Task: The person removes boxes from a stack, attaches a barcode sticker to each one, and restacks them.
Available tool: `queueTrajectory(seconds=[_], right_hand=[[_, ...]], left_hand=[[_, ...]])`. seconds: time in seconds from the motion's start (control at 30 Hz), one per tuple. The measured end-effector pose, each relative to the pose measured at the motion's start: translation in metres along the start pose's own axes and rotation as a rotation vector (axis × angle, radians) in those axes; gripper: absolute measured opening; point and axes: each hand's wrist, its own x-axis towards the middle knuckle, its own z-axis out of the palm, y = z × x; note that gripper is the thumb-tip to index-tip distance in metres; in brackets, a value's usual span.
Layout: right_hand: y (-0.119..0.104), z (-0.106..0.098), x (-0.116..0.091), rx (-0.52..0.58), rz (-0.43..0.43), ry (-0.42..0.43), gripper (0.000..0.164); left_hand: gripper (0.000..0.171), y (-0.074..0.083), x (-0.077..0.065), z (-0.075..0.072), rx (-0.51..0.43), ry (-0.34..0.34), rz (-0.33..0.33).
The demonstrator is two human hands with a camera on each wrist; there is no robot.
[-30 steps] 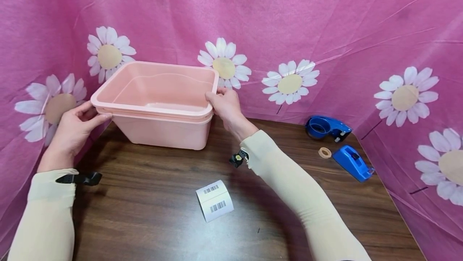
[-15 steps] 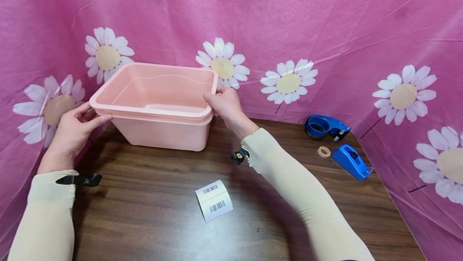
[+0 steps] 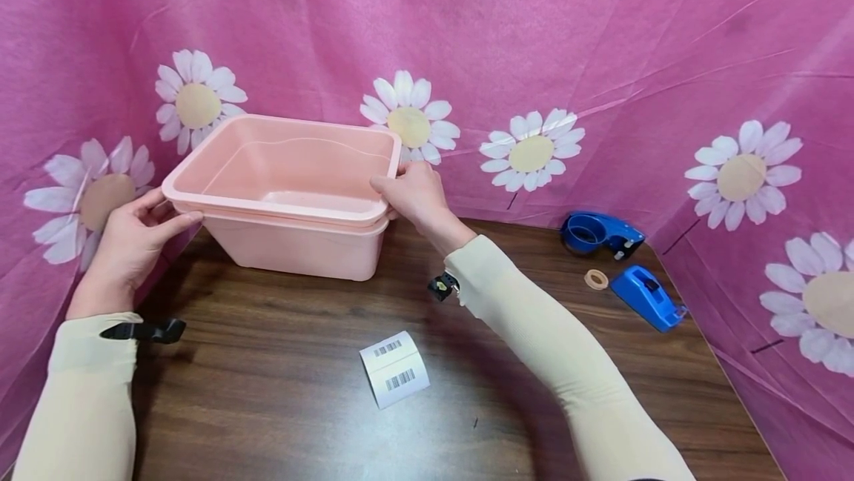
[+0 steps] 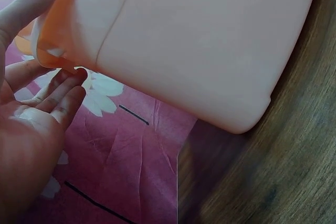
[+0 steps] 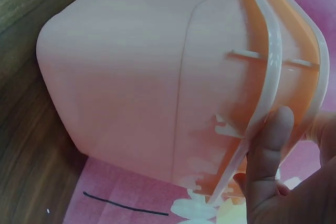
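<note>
Two pink plastic bins (image 3: 300, 244), one nested in the other, stand at the back left of the table; both rims show close together in the right wrist view. My left hand (image 3: 130, 247) holds the left front corner at the rims, thumb on the near side and fingers behind. On the right end, my right hand (image 3: 422, 199) grips the rim, its thumb over the edge. In the left wrist view the left fingertips (image 4: 79, 74) reach under the rim of the bins (image 4: 178, 40). The right thumb (image 5: 278, 124) lies against the rims in the right wrist view.
A white label sheet (image 3: 395, 370) with two barcodes lies curled at the middle front. To the right are two blue tape dispensers (image 3: 603, 235) (image 3: 647, 297) and a small tan ring (image 3: 596, 279). A pink flowered cloth (image 3: 467, 21) hangs around the table (image 3: 267, 392).
The bins have shifted very slightly left and toward the front, with both hands keeping their hold. The label sheet and dispensers look the same apart from a small camera shift.
</note>
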Motion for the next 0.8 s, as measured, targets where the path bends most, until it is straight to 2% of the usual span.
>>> queueTrajectory(seconds=[0.5,0.8], right_hand=[[-0.0051,0.001,-0.0028,0.156,-0.003,-0.019,0.016],[-0.0061,-0.0021,-0.0021,0.169,-0.012,-0.052,0.018]], left_hand=[[0.059,-0.0039,0.0016,-0.0016,-0.139,-0.026,0.042],[0.058,-0.0031,0.0014,-0.0006,-0.138,-0.028,0.046]])
